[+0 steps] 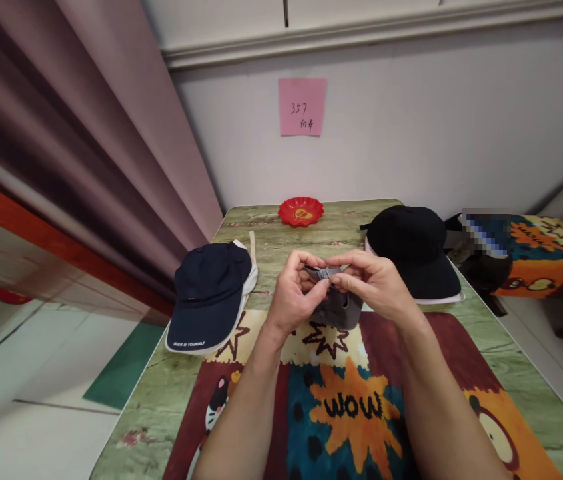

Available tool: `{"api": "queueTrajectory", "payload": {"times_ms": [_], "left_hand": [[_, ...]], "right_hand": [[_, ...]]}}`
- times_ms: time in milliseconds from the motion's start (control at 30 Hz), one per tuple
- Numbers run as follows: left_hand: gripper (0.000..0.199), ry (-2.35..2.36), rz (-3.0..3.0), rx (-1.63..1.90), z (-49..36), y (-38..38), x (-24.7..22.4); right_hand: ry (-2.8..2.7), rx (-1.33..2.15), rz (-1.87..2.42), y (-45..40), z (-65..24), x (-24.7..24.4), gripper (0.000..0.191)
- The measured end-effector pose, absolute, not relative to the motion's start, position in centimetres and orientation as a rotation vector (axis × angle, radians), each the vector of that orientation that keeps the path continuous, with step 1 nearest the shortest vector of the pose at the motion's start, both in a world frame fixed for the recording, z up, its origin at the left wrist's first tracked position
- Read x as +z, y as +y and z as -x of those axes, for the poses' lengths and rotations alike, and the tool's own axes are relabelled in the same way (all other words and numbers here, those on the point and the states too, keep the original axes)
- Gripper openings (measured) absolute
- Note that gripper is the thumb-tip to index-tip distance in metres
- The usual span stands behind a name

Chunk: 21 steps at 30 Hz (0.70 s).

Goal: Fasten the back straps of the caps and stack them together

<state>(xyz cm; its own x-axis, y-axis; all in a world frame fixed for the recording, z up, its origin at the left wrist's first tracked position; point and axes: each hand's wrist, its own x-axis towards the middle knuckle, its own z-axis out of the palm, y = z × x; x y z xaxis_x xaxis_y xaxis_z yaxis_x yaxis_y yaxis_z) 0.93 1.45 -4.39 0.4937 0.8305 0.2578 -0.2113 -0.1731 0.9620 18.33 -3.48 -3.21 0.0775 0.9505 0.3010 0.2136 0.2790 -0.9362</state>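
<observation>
Dark grey cap, held by its strap in both hands

Dark grey cap [338, 310]: one, above the upper part of the patterned mat [306, 413], between two other groups of headwear. Its grey strap [322, 272] lies uppermost.
Left hand [294, 293]: fingers curled, thumb and fingertips closed on the left part of the strap.
Right hand [374, 283]: thumb and fingers pinching the strap's other part, just beside the left thumb.
Navy cap [214, 280]: one, on the left, small white lettering along the brim; a white cap [250, 283] shows beneath it.
Black cap [406, 243]: one, on the right, brim toward the near side; a pale edge shows below.
Red dish [301, 212]: one, scalloped rim, yellow design inside, at the far edge of the surface [144, 407], which is green with a wood-grain look.
Mat: multicoloured, lettered "WOW" on an orange burst.
Pink note [303, 107]: one, on the wall [401, 127], handwritten "357" with further characters beneath.
</observation>
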Motion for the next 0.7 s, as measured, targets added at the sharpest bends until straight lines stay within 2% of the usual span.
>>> {"api": "queueTrajectory", "payload": {"times_ms": [133,300,467,700], "left_hand": [[0.029,0.494,-1.495,0.974,-0.8,1.4,-4.4],[0.018,0.424,-1.477,0.945,-0.4,1.5,-4.1],[0.022,0.540,-1.406,0.995,-0.9,1.6,-4.2],[0.023,0.771,-1.367,1.134,-1.6,1.7,-4.3]], "right_hand": [[-1.500,0.896,1.165,-3.7,-19.3,-3.4,0.034],[-1.568,0.824,1.193,-3.6,-19.2,-3.4,0.028],[-1.564,0.796,1.239,-3.7,-18.9,-3.1,0.026],[-1.621,0.481,1.267,-3.4,-17.8,-2.9,0.014]]}}
